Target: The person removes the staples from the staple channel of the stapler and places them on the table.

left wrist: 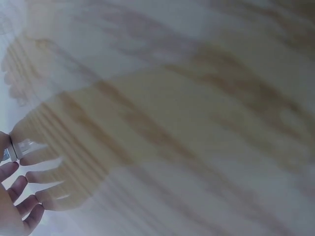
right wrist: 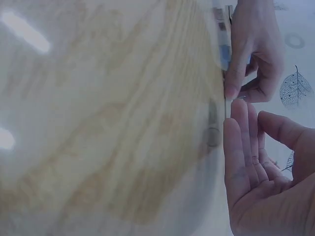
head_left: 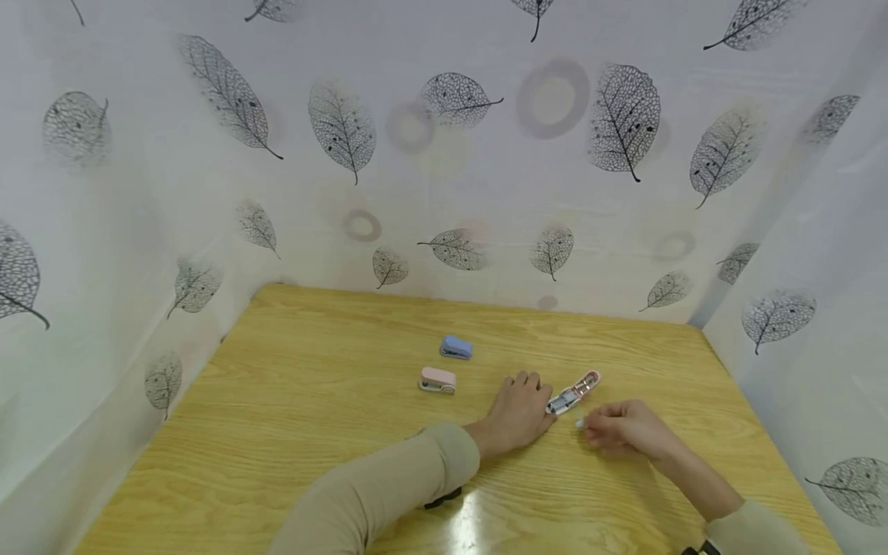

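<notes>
My left hand (head_left: 519, 412) rests low on the wooden table and pinches the near end of an opened stapler (head_left: 573, 392). The stapler is white with pink and lies slanted, its far end pointing to the back right. In the left wrist view, thumb and forefinger of the left hand (left wrist: 17, 204) hold the stapler's end (left wrist: 15, 150) at the left edge. Just right of it, my right hand (head_left: 627, 430) pinches a small whitish piece (head_left: 580, 424) at its fingertips; its kind is unclear. In the right wrist view, the right hand (right wrist: 270, 182) hides that piece.
A blue mini stapler (head_left: 455, 347) and a pink mini stapler (head_left: 438, 381) lie left of the hands on the wooden table (head_left: 312, 362). A leaf-patterned curtain (head_left: 486, 177) stands behind the table and along both sides.
</notes>
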`<state>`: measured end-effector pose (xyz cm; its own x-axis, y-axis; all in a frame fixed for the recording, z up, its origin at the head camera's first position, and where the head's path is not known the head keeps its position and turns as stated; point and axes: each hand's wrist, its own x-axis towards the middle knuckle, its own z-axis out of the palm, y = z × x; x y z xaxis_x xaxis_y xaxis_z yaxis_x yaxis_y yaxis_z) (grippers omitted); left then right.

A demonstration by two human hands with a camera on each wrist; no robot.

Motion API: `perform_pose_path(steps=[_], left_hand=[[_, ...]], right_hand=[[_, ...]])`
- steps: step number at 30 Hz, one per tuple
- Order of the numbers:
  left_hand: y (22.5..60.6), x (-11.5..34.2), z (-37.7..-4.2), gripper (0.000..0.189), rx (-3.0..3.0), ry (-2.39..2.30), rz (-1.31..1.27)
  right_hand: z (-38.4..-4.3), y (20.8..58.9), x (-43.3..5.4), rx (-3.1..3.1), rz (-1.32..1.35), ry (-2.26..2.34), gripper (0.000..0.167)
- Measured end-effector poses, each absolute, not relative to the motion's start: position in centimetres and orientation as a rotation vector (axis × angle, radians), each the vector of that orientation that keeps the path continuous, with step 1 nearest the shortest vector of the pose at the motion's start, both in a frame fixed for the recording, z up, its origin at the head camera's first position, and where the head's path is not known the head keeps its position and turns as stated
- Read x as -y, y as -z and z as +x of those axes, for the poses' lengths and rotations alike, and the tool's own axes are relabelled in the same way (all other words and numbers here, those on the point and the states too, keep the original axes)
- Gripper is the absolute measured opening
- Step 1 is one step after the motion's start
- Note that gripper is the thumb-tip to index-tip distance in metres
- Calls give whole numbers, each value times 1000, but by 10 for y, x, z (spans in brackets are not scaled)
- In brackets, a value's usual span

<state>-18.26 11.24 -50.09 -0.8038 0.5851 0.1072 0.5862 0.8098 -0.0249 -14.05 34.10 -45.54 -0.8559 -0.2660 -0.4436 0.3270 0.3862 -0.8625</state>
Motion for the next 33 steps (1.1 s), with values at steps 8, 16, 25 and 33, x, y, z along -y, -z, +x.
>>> perform_pose_path(steps=[8,16,25,33], left_hand=[[498,-113,-182,41,2901,31,-940],[500,-114,-182,40,2899,15,-933],[502,-112,-186,41,2916,77,-955],[492,-84,-194,43,2906,146,-1062]], right_hand=[[-138,469,-335,-2102,75,1463,35],[-138,474,-331,-2154,109,1420,32],[-137,476,-329,-2258,165,1364,33],[-132,464,-324,-2329,133,1425,41]])
